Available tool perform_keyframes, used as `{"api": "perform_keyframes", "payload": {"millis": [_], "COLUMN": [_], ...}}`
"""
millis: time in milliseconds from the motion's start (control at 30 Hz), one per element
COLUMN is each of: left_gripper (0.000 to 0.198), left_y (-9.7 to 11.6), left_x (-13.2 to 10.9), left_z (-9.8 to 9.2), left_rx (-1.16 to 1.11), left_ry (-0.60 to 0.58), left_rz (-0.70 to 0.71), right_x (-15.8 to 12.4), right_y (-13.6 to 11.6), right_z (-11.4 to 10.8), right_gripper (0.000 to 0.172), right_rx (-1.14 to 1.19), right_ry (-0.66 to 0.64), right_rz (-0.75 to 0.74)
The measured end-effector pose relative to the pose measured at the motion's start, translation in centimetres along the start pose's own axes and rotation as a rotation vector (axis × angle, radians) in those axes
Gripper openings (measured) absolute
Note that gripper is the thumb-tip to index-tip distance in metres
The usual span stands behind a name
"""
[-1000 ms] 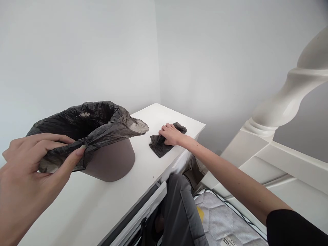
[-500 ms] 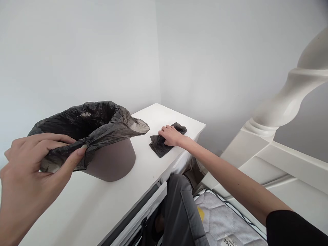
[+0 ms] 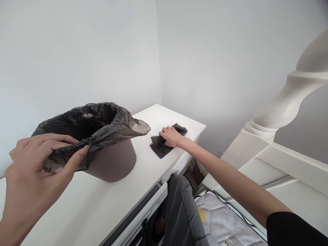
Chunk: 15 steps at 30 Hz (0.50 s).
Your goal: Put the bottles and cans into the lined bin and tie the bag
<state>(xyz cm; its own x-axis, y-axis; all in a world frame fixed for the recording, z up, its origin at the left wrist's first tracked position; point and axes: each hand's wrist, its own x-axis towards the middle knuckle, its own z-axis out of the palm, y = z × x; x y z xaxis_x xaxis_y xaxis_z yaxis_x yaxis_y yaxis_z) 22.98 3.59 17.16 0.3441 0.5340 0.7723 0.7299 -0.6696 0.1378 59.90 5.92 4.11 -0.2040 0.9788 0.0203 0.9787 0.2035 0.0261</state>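
A brown-grey trash bin (image 3: 115,162) stands on the white cabinet top, lined with a thin black garbage bag (image 3: 107,135) folded over its rim. My left hand (image 3: 48,160) pinches the bag's edge at the near rim, thumb outside and fingers reaching over the inside. To the right, a folded black plastic bag (image 3: 161,148) lies flat on the cabinet top. My right hand (image 3: 171,136) is closed over its middle, fingertips partly hidden. A loose flap of the liner sticks out from the bin's right side.
The white cabinet (image 3: 99,205) has a drawer (image 3: 151,205) pulled out at its near edge. My grey-trousered leg (image 3: 179,205) is beside it. At right are a white bed frame with a turned post (image 3: 276,102) and a quilted mattress (image 3: 220,215).
Both hands keep their holds on the two bags. The whole view has shifted very slightly; my left hand appears a little farther right in the picture.
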Motion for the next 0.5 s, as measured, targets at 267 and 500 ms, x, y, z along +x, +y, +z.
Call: {"api": "perform_keyframes", "payload": {"millis": [267,500], "left_gripper": [0.017,0.017], "left_y": [1.8,1.9], "left_x": [0.1,-0.1], "left_z": [-0.5,-0.7], "left_rx": [-0.018,-0.003], "left_ry": [0.017,0.007], "left_rz": [0.058,0.012], "right_x": [-0.7,-2.3], "right_y": [-0.9,-2.4], "right_z": [1.9,4.7], "right_gripper": [0.039,0.039], "right_rx": [0.059,0.242], "right_ry": [0.113,0.317], "right_rz": [0.067,0.184]}}
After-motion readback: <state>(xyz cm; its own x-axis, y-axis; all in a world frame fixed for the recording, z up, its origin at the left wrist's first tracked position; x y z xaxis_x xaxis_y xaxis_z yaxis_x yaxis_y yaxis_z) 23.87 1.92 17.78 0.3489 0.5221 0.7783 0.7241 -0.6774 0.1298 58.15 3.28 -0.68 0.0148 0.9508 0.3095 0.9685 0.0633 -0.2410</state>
